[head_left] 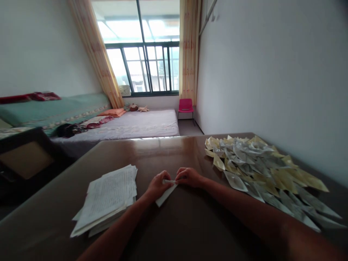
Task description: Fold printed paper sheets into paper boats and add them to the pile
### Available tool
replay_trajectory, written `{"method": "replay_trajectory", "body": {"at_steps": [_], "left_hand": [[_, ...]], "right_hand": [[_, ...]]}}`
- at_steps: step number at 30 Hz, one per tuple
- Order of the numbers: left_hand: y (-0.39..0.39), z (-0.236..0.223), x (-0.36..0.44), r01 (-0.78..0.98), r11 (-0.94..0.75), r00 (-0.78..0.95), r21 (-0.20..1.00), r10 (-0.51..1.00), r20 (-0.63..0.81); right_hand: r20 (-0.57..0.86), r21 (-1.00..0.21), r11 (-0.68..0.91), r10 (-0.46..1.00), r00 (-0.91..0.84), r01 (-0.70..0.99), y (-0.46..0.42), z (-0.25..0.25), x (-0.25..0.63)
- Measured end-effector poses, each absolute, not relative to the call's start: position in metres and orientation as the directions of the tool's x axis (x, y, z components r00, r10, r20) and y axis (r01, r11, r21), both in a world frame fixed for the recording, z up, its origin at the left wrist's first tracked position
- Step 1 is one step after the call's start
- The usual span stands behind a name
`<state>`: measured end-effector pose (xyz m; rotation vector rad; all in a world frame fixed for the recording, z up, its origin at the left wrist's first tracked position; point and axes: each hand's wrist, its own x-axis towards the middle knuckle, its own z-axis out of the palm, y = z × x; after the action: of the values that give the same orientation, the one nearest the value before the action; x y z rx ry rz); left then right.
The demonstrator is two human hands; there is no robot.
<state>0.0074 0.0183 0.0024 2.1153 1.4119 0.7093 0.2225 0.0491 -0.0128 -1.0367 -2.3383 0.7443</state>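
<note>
Between my hands, just above the brown table (pixel 174 232), is a small piece of folded white paper (pixel 165 195). My left hand (pixel 160 184) pinches its left side, thumb and fingers closed on the fold. At the upper right end, my right hand (pixel 189 177) also grips the paper, its fingers curled. One pointed flap of the paper hangs down toward the lower left. A stack of printed sheets (pixel 110 192) lies to the left of my left arm. Right of my right hand spreads a heap of folded paper pieces (pixel 244 159), some white and some yellowish.
Beyond the table stands a bed (pixel 146 125) with a pale cover, pillows and soft toys. A pink chair (pixel 186 106) is by the window (pixel 146 69). At the left is a dark chair (pixel 27 156); a white wall (pixel 272 72) borders the right side.
</note>
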Motion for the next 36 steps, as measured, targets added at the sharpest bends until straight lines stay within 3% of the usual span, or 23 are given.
{"method": "replay_trajectory", "body": {"at_steps": [9, 15, 19, 25, 31, 33, 35, 36], "left_hand": [[0.014, 0.013, 0.008, 0.607, -0.364, 0.304, 0.706, 0.928, 0.217], [0.022, 0.02, 0.001, 0.553, -0.283, 0.096, 0.783, 0.956, 0.278], [0.029, 0.013, 0.011, 0.444, -0.169, 0.11, 0.88, 0.985, 0.134], [0.031, -0.008, 0.035, 0.22, -0.005, 0.175, 0.976, 0.984, -0.034], [0.033, -0.016, 0.032, 0.067, 0.03, 0.172, 0.997, 0.984, -0.042], [0.036, -0.015, 0.027, 0.048, 0.034, 0.192, 0.998, 0.981, -0.042], [0.04, -0.012, 0.019, 0.081, 0.012, 0.216, 0.997, 0.976, -0.029], [0.042, -0.01, 0.014, 0.126, -0.015, 0.239, 0.992, 0.971, -0.016]], "right_hand": [[0.089, -0.695, 0.43, 0.847, -0.525, 0.576, 0.033, -0.001, 0.221], [0.108, -0.791, 0.209, 0.973, -0.206, 0.575, 0.031, -0.007, 0.222], [-0.018, -0.879, 0.013, 0.998, -0.062, 0.477, 0.031, -0.011, 0.211], [-0.236, -0.927, -0.16, 0.952, -0.196, 0.339, 0.021, -0.011, 0.19], [-0.276, -0.937, -0.177, 0.903, -0.328, 0.302, 0.012, -0.006, 0.191], [-0.301, -0.933, -0.157, 0.833, -0.463, 0.323, 0.017, 0.001, 0.201], [-0.43, -0.887, -0.126, 0.578, -0.694, 0.445, 0.028, 0.008, 0.215], [-0.467, -0.862, -0.096, 0.534, -0.705, 0.498, 0.036, 0.011, 0.223]]}}
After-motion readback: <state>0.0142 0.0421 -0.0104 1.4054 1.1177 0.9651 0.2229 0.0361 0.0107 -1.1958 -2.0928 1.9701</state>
